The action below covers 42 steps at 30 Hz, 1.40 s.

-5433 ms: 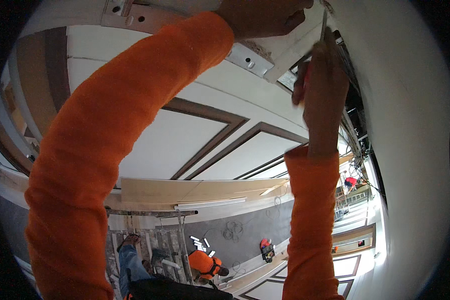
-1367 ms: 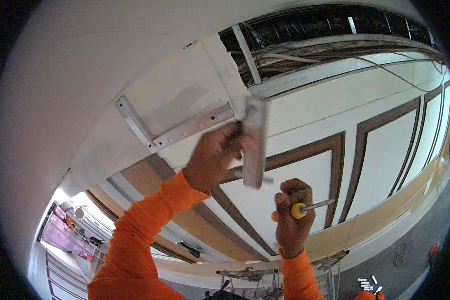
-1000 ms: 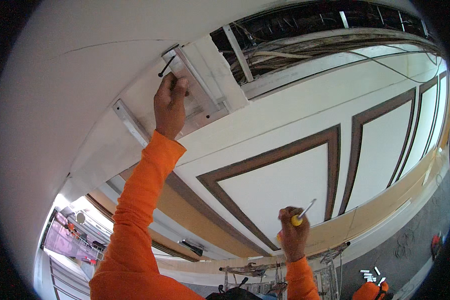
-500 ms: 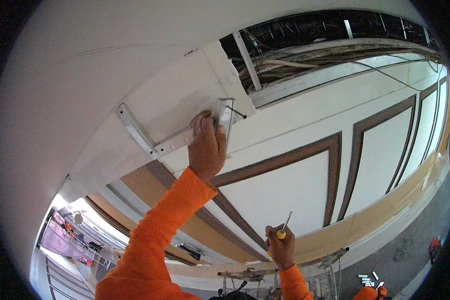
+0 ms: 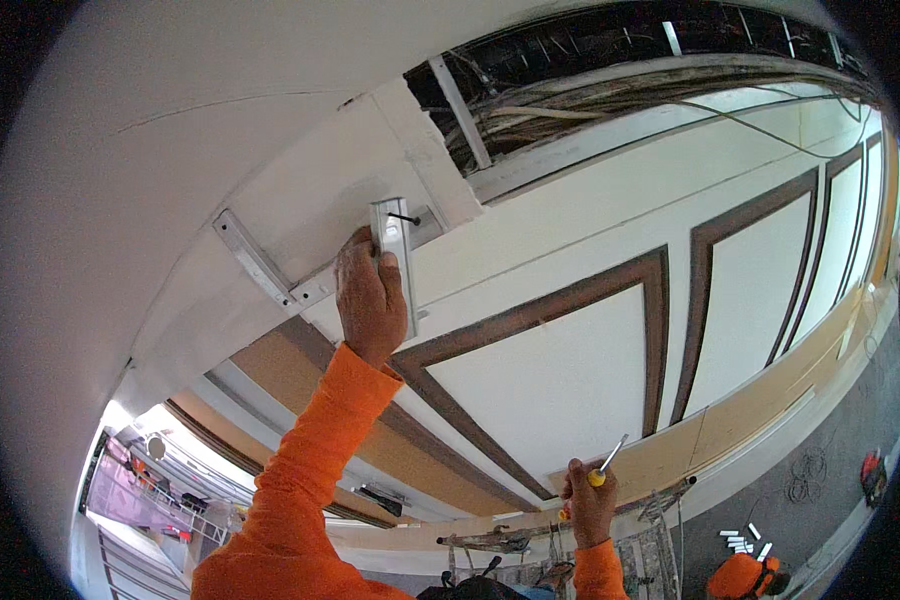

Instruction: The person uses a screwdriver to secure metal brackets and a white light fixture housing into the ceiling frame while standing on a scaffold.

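Observation:
My left hand (image 5: 372, 305) is raised to the ceiling edge and closed around a short silver metal channel (image 5: 394, 238). Out of the channel's upper part sticks a dark screw (image 5: 404, 218). Beside that hand, a flat metal strip (image 5: 315, 288) runs along the ceiling edge and meets an angled metal strip (image 5: 253, 258); part of the flat strip is hidden behind the hand. Lower down, my right hand (image 5: 592, 512) grips a screwdriver (image 5: 597, 477) by its yellow handle, shaft pointing up and to the right.
A dark ceiling opening (image 5: 560, 60) holds bundled cables (image 5: 580, 105). The wall has white panels (image 5: 550, 370) with brown trim. Below are a worn step ladder (image 5: 510, 541), an orange helmet (image 5: 738, 576), white pieces (image 5: 740, 542) and coiled wire (image 5: 808, 475) on the floor.
My view has shifted slightly. My left hand has moved left with the metal channel. The right hand has moved right and a little lower, and the screwdriver tilts further right.

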Tool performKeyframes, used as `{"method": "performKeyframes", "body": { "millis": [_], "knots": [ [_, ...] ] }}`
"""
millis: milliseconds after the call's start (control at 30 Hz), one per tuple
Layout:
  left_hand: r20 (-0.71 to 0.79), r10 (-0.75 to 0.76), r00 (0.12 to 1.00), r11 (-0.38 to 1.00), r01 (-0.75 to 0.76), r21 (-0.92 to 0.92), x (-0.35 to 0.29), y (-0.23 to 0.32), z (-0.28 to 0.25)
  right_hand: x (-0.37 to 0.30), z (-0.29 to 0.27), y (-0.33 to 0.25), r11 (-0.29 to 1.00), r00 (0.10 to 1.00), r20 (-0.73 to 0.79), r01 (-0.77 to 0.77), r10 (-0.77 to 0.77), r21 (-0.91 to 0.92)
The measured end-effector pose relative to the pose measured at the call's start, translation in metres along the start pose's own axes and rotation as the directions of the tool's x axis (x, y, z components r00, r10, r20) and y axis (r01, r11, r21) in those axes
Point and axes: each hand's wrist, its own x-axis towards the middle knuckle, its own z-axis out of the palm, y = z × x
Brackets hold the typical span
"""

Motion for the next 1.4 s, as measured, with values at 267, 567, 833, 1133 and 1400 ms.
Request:
{"method": "performKeyframes", "body": {
  "millis": [267,567,833,1133,1400],
  "knots": [
    [0.146,0.134,0.980,0.921,-0.069,-0.383,0.035,0.044,0.019,-0.005,0.006,-0.014,1.000,1.000,-0.027,-0.005,0.005,-0.023],
    [-0.001,-0.307,0.952,0.706,0.227,-0.671,0.077,-0.010,-0.041,-0.012,-0.028,0.005,1.000,0.996,-0.084,-0.003,0.004,0.016],
    [-0.051,-0.279,0.959,0.803,0.204,-0.561,0.086,-0.020,-0.023,-0.025,-0.014,0.001,0.990,0.986,-0.097,-0.140,0.138,-0.009],
    [-0.013,-0.241,0.971,0.829,0.199,-0.522,0.085,-0.035,-0.019,-0.029,-0.021,0.019,0.996,0.987,-0.133,-0.091,0.091,0.011],
    [-0.110,-0.261,0.959,0.828,0.164,-0.536,0.085,-0.024,-0.014,-0.030,-0.026,0.039,0.994,0.988,-0.119,-0.101,0.095,-0.044]
  ]
}}
